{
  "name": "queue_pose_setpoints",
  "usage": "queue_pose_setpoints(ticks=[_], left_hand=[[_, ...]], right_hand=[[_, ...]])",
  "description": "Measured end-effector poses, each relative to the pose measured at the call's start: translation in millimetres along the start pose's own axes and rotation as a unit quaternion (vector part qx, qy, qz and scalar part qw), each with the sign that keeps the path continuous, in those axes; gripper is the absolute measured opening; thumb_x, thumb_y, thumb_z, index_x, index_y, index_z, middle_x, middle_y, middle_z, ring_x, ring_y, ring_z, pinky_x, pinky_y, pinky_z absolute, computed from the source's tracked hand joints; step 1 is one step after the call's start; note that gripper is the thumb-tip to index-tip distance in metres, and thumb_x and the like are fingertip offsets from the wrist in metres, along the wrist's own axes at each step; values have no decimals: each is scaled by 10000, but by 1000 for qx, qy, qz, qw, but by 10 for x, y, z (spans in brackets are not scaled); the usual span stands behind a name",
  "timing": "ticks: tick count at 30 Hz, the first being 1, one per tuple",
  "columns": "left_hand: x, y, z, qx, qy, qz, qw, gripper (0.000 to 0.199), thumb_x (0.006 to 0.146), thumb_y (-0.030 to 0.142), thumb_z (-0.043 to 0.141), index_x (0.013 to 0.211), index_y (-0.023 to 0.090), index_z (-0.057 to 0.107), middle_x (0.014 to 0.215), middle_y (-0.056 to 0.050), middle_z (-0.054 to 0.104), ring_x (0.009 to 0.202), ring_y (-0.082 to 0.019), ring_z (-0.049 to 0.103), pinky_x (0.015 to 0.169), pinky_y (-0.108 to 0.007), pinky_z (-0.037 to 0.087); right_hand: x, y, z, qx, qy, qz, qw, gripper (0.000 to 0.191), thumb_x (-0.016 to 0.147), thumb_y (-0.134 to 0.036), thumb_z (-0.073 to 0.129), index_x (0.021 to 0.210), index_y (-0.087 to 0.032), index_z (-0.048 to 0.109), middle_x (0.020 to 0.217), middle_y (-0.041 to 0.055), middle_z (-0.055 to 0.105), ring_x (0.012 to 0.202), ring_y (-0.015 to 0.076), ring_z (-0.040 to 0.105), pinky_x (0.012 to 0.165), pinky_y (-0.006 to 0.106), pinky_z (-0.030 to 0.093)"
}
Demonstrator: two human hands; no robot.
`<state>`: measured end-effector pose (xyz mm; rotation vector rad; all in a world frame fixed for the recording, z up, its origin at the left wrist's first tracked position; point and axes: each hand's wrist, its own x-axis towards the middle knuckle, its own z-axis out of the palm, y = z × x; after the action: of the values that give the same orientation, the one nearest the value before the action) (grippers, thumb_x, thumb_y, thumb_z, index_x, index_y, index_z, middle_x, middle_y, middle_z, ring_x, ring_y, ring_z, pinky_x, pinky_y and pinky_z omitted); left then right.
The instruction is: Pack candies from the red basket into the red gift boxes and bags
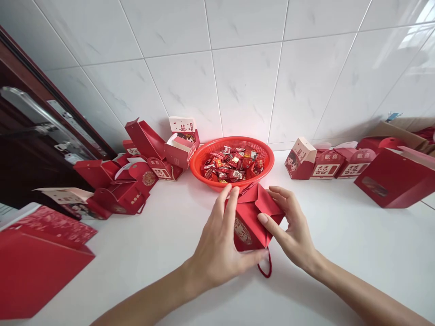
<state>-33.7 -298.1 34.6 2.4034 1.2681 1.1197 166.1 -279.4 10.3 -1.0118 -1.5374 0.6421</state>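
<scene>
The left hand [217, 251] curls around one side of a red gift box [249, 217], its fingers at the far edge and its thumb at the near edge, by a dark red cord loop [269, 271]. The right hand [295, 228] grips the other side of the box, with its thumb pressed on the folded flaps [268, 201]. The gift box is just in front of a round red basket [198, 166], over the white bench [163, 231]. The basket is full of little wrapped candies [234, 165], mostly red. To the left of the basket is a messy bunch of red candy boxes [124, 197], and some have open tops. To the right of the basket three small boxes [326, 165] stand in a row. Farther right of it is a bigger red box [396, 179] with a little window. Behind the basket is a wall of shiny white tiles [246, 90]. Far to its left are a big red carton [41, 271] and a dark door [20, 149] with a silver handle [50, 120].
</scene>
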Motion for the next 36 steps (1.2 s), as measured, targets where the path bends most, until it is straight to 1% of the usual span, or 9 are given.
queue_pose_setpoints(ticks=[2,4,8,11,15,19,29,32,36], left_hand=[[38,12,107,-15,-1,10,1000,1192,763,386,826,1628,276,15,1602,-230,256,1452,-416,386,1053,-581,502],[110,-43,153,-39,6,31,999,1155,771,303,804,1626,272,27,1545,-219,319,1411,-393,439,1042,-559,517],[265,-229,83,-54,-4,141,989,1147,746,266,794,1627,280,59,1475,-193,383,1350,-374,481,1045,-559,510],[337,-336,17,-62,-34,197,978,1117,750,253,768,1627,276,75,1462,-185,400,1331,-367,486,1041,-557,509],[356,-423,36,-70,-55,201,976,1074,729,232,755,1612,259,144,1446,-177,408,1338,-372,474,1060,-559,492],[341,-482,98,-82,-59,203,974,1023,728,228,755,1590,270,205,1424,-170,414,1342,-381,471,1049,-571,497],[308,-544,141,-71,-66,196,976,983,712,250,784,1550,292,272,1438,-177,431,1330,-405,489,1065,-639,457],[297,-544,148,-64,-63,199,976,968,721,263,788,1545,285,280,1436,-177,440,1334,-404,491,1086,-645,437],[290,-547,157,-64,-57,204,975,937,750,290,776,1544,282,278,1445,-182,423,1348,-401,481,1073,-626,460]], right_hand=[[-3,-1,-8,17,-7,5,1000,470,909,-470,701,1305,-307,506,1304,98,649,1222,270,639,960,414,571],[12,0,-29,44,-15,18,999,464,912,-505,683,1300,-313,516,1316,102,644,1245,283,622,976,437,559],[70,1,-63,107,-31,88,990,494,905,-543,679,1311,-319,509,1377,112,626,1264,302,611,916,434,579],[96,5,-49,123,-52,110,985,504,895,-504,709,1312,-300,513,1314,110,669,1120,272,679,798,376,601],[93,28,-2,93,-43,100,990,435,894,-470,717,1242,-260,565,1121,88,739,904,214,705,649,295,571],[81,56,34,50,-21,93,994,416,886,-467,722,1206,-243,578,1030,79,752,819,197,695,596,276,543],[25,96,74,37,-15,82,996,368,922,-429,684,1213,-249,552,1023,70,745,772,190,694,595,299,555],[18,96,81,35,-12,79,996,356,927,-420,678,1212,-250,548,1019,65,739,772,190,694,603,305,561],[14,89,87,34,-6,78,996,342,926,-413,678,1197,-249,550,1019,62,731,774,189,691,610,309,574]])
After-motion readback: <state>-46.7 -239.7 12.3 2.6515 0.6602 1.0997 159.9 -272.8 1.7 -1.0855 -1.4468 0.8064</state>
